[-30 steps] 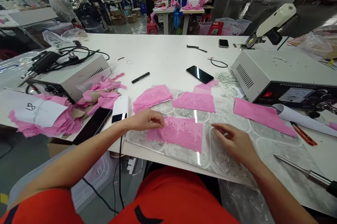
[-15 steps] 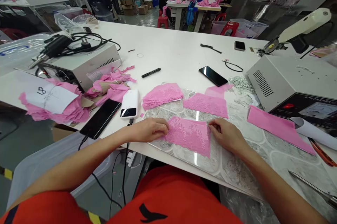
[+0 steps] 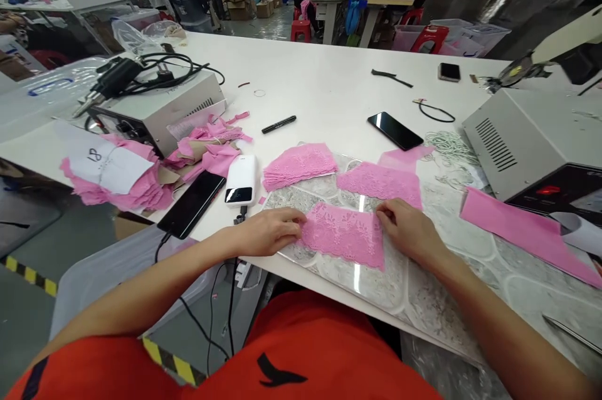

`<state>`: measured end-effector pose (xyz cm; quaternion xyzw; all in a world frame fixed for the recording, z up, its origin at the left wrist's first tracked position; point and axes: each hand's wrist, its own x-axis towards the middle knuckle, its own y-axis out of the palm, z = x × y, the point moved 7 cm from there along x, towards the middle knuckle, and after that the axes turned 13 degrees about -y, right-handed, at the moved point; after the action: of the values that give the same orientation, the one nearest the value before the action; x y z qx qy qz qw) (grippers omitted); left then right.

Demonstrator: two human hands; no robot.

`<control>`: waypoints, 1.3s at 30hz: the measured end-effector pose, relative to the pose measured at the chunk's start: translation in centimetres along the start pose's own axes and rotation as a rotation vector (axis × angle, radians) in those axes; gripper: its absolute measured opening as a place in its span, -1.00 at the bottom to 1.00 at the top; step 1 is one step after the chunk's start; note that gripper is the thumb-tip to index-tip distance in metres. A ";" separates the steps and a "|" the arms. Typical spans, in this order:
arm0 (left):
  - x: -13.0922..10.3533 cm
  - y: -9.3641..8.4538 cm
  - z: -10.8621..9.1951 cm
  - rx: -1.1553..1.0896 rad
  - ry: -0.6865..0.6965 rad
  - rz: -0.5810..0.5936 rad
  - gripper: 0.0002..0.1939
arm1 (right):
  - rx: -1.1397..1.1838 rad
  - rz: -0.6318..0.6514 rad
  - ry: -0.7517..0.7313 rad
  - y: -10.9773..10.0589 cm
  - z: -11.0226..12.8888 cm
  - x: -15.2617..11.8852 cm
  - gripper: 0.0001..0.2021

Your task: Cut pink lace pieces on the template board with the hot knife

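Note:
A pink lace piece (image 3: 345, 236) lies over the marbled mat (image 3: 380, 287) near the table's front edge. My left hand (image 3: 277, 231) pinches its left end, and my right hand (image 3: 407, 227) pinches its upper right corner. Just behind it are a stack of pink lace pieces (image 3: 300, 165) on the left and another pink lace piece (image 3: 380, 184) on the right. A plain pink scrap (image 3: 405, 158) sticks out behind the latter.
A white power bank (image 3: 241, 175) and a black phone (image 3: 192, 204) lie left of the mat. Grey machine boxes (image 3: 164, 108) stand at both sides. Farther back are a pen (image 3: 279, 125) and another phone (image 3: 395, 130). A long pink strip (image 3: 527, 234) lies at right.
The view has shifted, so the table things appear farther right. Both hands still grip the lace piece, which now looks flatter along its upper edge.

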<state>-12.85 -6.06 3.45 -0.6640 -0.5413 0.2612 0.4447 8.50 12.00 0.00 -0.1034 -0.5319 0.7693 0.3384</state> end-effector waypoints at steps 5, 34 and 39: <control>-0.7 -0.3 -0.3 -0.004 -0.014 0.000 -0.86 | 0.147 -0.046 -0.179 -1.6 2.4 -3.1 -0.78; 4.8 -11.8 12.3 0.192 -0.400 -0.332 -0.79 | 0.206 -0.067 -0.409 -3.5 6.0 19.2 -0.86; 3.8 -8.3 12.1 0.268 -0.334 -0.193 -0.77 | 0.218 0.031 -0.340 1.6 4.4 17.2 -0.89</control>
<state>-25.81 1.46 5.57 -0.4917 -0.6291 0.3932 0.4559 -7.39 19.21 3.86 0.0572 -0.4935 0.8338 0.2409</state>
